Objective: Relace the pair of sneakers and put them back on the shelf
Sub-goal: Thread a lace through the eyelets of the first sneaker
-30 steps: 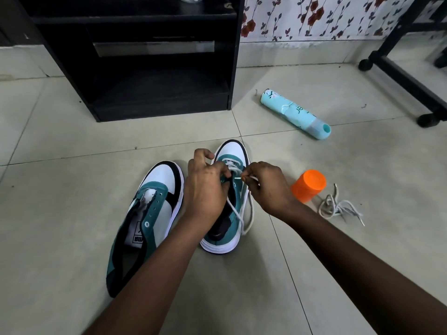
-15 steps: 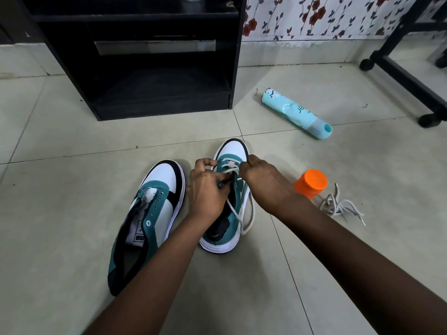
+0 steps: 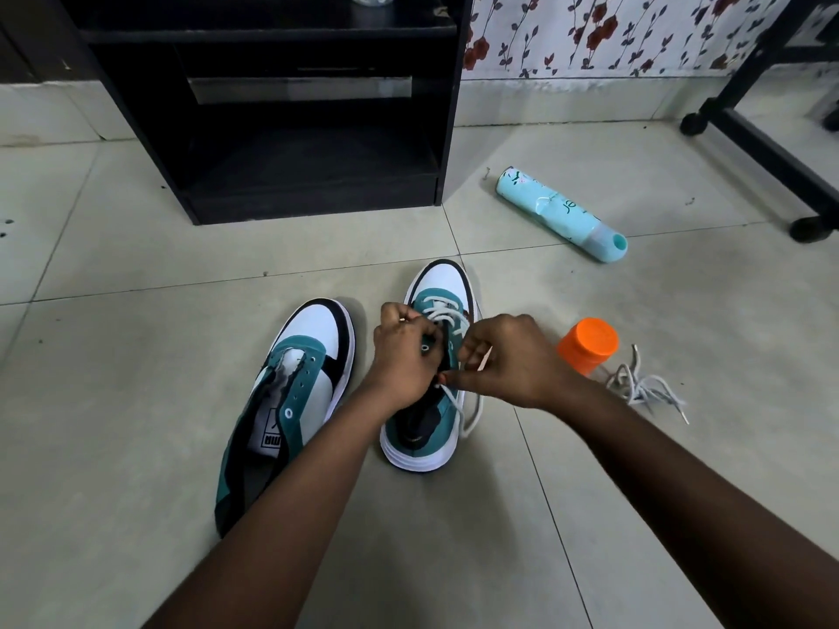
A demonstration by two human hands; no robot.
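Two hands on one shoe, and that's where I'm working. The right sneaker (image 3: 429, 383) stands on the floor (image 3: 136, 447) with its toe pointing away from me toward the shelf unit (image 3: 290, 129), so its long axis runs straight out from my body and the eyelet rows run with it. My left hand (image 3: 402, 356) is curled over the near-left eyelet flap, fingers pinching it up so an eyelet faces me. My right hand (image 3: 508, 360) sits just across the tongue, thumb and fingers pinched on the lace (image 3: 442, 311), whose tip I make out only as a thin pale sliver. So the lace end lies to the right of the open eyelet, nearly touching, and the threading push looks to go right to left across the shoe. Only the first rows near the toe are crossed; slack loops off the right side by the heel.

Other sneaker (image 3: 290, 392) lies just left, unlaced, tongue up, clear of my left forearm. Its spare lace (image 3: 644, 388) is bundled to the right, touching the orange cup (image 3: 588, 345), close behind my right wrist, so that's my snag risk. A blue bottle (image 3: 560, 215) lies farther out, well apart. The shelf's lower bay stands open ahead, nothing between.
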